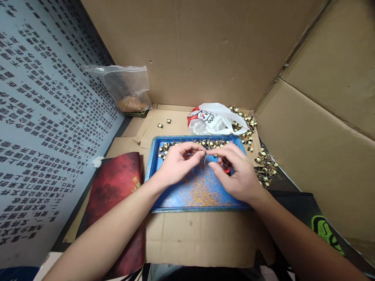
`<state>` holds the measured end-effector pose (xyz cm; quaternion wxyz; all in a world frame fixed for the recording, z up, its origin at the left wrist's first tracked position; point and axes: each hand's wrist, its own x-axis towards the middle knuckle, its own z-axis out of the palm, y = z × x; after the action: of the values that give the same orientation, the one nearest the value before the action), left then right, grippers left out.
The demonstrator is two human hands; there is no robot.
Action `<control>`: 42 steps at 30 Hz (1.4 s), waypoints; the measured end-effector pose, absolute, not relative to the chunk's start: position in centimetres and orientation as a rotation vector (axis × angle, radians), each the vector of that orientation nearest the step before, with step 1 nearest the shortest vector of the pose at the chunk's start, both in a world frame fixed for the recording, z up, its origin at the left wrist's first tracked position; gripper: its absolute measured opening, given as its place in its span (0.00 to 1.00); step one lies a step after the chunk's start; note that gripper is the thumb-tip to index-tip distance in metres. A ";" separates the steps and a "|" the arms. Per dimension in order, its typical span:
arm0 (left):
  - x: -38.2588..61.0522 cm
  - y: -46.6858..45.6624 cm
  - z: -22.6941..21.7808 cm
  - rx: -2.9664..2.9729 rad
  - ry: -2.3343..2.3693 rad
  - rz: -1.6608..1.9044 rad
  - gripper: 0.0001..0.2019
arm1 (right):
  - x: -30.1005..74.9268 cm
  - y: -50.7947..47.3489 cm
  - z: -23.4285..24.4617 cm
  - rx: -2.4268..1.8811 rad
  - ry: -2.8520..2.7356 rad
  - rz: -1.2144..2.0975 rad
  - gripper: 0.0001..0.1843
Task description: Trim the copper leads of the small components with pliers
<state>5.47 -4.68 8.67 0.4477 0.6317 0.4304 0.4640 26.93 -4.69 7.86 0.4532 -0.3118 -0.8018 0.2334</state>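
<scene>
My left hand (181, 162) is closed in a pinch over the blue tray (171, 200), its thumb and forefinger on a small dark coil part (205, 154) with a thin copper-coloured wire hanging down. The part is mostly hidden by fingertips. My right hand (238, 171) is curled around a red-handled hand tool (225, 165), probably cutters; its jaws are hidden. The right forefinger reaches to the part, touching it or very near. Behind the hands, several black-and-yellow coil parts (164, 150) line the tray's far side. Copper-coloured wire clippings (203, 193) lie in its nearer half.
A white and red plastic bag (216, 119) sits behind the tray. More coil parts (266, 171) are heaped to the right. A zip bag (131, 88) of wire bits stands back left, beyond a red mat (117, 191). Cardboard walls (190, 50) close in the back and right.
</scene>
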 end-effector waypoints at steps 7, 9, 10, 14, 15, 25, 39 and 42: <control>5.6 -5.0 8.9 1.628 1.028 1.127 0.10 | 27.2 -3.4 7.9 -1.024 -1.566 1.386 0.20; 5.7 -5.1 8.9 1.614 1.022 1.110 0.10 | 27.2 -3.4 7.7 -1.006 -1.508 1.528 0.22; 5.7 -5.1 8.9 1.613 1.023 1.100 0.10 | 27.1 -3.4 7.7 -1.000 -1.496 1.548 0.22; 5.7 -5.2 8.8 1.612 1.049 1.080 0.09 | 26.9 -3.6 8.1 -1.014 -1.479 1.448 0.18; 5.7 -5.2 8.8 1.611 1.053 1.075 0.10 | 26.9 -3.6 8.2 -1.018 -1.480 1.423 0.17; 5.5 -4.8 8.4 1.529 1.019 1.139 0.12 | 26.9 -3.6 8.6 -1.051 -1.568 1.246 0.12; 5.6 -4.9 8.8 1.421 1.041 1.104 0.14 | 26.6 -4.3 8.5 -1.033 -1.818 0.824 0.09; 5.7 -5.0 8.7 1.418 1.027 1.078 0.15 | 26.8 -4.1 8.4 -1.035 -1.776 0.899 0.09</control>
<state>5.66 -4.96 8.74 0.5166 0.5904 0.4276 0.4490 26.79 -4.10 8.43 0.4340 -0.4156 -0.7133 0.3608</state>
